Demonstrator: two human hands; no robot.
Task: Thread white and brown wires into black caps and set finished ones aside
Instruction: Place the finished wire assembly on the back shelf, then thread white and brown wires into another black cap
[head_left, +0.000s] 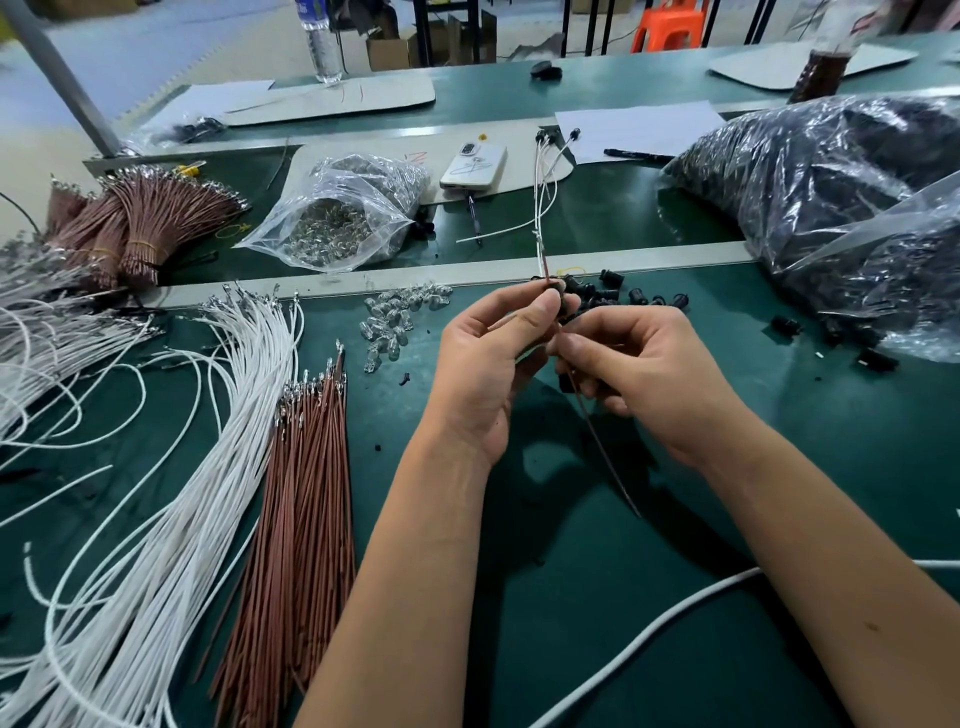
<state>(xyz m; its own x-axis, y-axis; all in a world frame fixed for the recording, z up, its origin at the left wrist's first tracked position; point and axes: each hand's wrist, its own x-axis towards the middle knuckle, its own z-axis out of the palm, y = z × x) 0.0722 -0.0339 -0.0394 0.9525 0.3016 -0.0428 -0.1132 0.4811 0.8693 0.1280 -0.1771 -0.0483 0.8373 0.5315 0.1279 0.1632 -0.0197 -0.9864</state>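
Both hands meet above the green tabletop (675, 571). The left hand (488, 374) pinches a small black plastic cap (555, 290) between thumb and forefinger, and a thin brown wire (597, 441) passes down from the cap. The right hand (639, 374) pinches this brown wire just under the cap with curled fingers; the free end of the wire hangs down between the two forearms. A white wire seems to rise from the cap toward the far side, but it is hard to tell it apart from the finished ones lying behind.

A loose heap of black caps (608, 293) lies on the tabletop just behind the hands. To the left lie a flat bundle of straight brown wires (306, 493) and, beside it, a wide bundle of long white wires (171, 493). A small pile of clear glass bulbs (389, 325) lies between the wires and the hands. Farther back, a few finished white wires with black caps (550, 176) rest on the tabletop, near a white phone (474, 165) and a clear plastic bag of bulbs (343, 213). A large plastic bag of black caps (831, 182) stands at the right.
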